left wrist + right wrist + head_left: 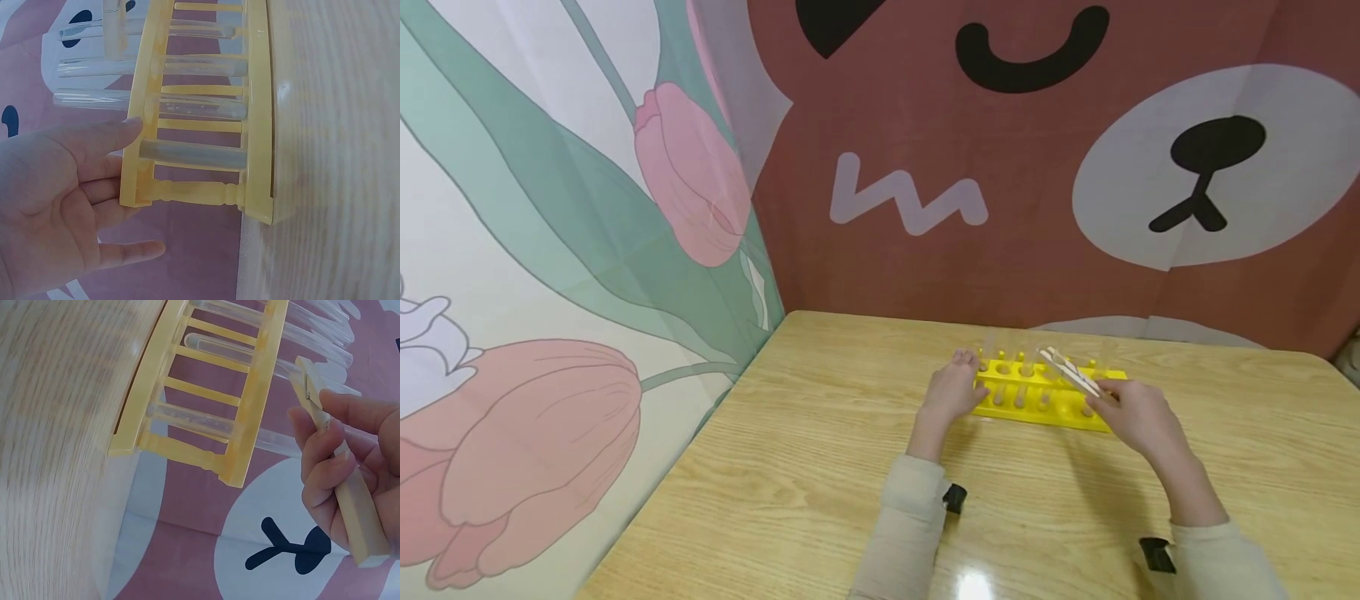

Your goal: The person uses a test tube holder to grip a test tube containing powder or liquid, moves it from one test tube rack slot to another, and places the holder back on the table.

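A yellow test tube rack (1037, 419) stands on the table, holding several clear test tubes (200, 107). My left hand (951, 390) grips its left end, thumb (122, 132) on the front of the upper rail and fingers behind it; the little finger sticks out free. Over the right half of the rack, my right hand (1142, 417) holds a wooden test tube clamp (359, 512) with a metal spring. The clamp's tip overlaps the upper part of one test tube (219, 347), whose rounded bottom shows just short of the base rail. Another tube (194, 420) stands nearer the rack's right end.
The rack sits toward the back of a light wooden table (760, 467). Behind rises a brown cloth backdrop (910, 275) with a bear face, and a flower-print cloth (550, 417) hangs at the left. Dark wrist devices (955, 498) show at both sleeves.
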### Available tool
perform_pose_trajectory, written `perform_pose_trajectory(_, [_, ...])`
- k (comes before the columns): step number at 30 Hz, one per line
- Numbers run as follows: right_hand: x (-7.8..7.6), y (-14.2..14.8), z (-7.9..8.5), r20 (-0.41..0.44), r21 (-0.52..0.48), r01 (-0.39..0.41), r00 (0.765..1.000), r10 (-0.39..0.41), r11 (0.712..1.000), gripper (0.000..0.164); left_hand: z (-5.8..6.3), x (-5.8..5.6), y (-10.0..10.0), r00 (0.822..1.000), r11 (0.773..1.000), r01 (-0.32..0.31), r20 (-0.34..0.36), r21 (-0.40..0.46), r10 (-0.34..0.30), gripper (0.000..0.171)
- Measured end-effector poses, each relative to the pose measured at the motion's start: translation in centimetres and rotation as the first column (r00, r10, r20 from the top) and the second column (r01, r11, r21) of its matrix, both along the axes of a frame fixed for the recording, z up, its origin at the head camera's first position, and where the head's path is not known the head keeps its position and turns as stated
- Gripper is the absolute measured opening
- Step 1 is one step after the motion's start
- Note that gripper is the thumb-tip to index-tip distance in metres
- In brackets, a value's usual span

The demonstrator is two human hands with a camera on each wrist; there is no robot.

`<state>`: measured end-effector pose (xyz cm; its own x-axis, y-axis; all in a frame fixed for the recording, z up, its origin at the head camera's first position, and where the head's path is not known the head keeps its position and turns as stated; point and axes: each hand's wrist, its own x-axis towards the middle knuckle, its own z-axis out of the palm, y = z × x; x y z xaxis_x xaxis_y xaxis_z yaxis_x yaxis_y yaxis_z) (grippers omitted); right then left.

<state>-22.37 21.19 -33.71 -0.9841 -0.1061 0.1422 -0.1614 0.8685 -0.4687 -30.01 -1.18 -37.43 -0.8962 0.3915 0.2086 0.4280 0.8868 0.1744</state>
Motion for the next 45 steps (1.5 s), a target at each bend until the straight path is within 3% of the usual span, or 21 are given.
perform_pose_trajectory(24, [0.43, -0.30, 0.54, -0.019, -0.019, 0.015, 1.000, -0.015, 1.000, 0.046, 0.33, 0.27, -0.25, 1.000, 1.000, -0.001, 0.025, 0.020, 0.000, 0.050])
perform_pose_trajectory(36, [0.57, -0.18, 0.44, -0.044, 0.019, 0.022, 0.999, -0.021, 1.000, 0.046, 0.14, 0.25, -0.25, 0.999, 1.000, 0.006, 0.041, 0.017, -0.006, 0.054])
perform_pose_trajectory(45, [0.73, -0.19, 0.72, -0.021, -0.004, 0.044, 0.999, -0.044, 0.999, 0.049, 0.13, 0.28, -0.34, 0.999, 1.000, 0.008, 0.048, 0.015, -0.009, 0.054])
